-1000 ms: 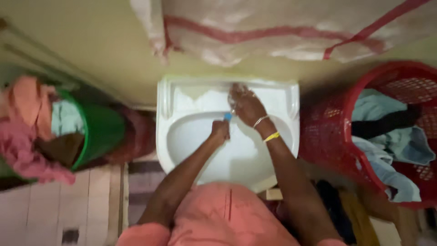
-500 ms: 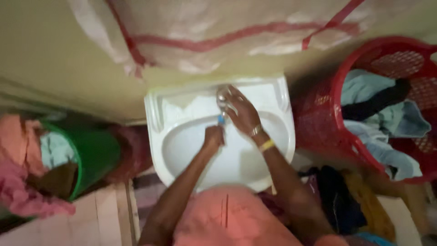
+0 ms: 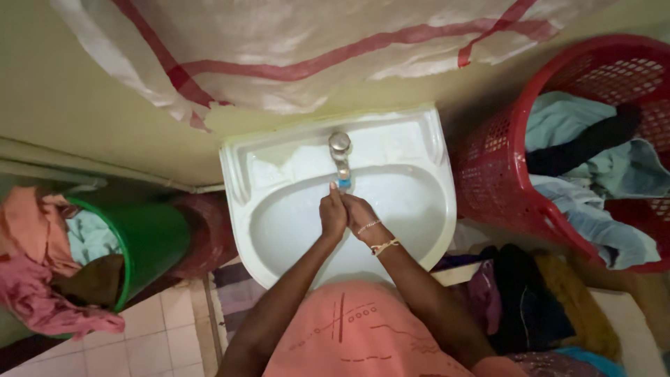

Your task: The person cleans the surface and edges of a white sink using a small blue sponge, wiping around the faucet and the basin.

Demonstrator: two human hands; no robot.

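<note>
I see my left hand and right hand pressed together, fingers closed against each other, under the tap inside the white washbasin; open bowl room surrounds them.

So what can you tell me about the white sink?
The white sink looks like glossy ceramic, with an oval bowl and a flat back ledge against the wall. A silvery tap with a blue tip stands mid-ledge. The left hand and right hand press together over the bowl, beneath the spout.
</note>
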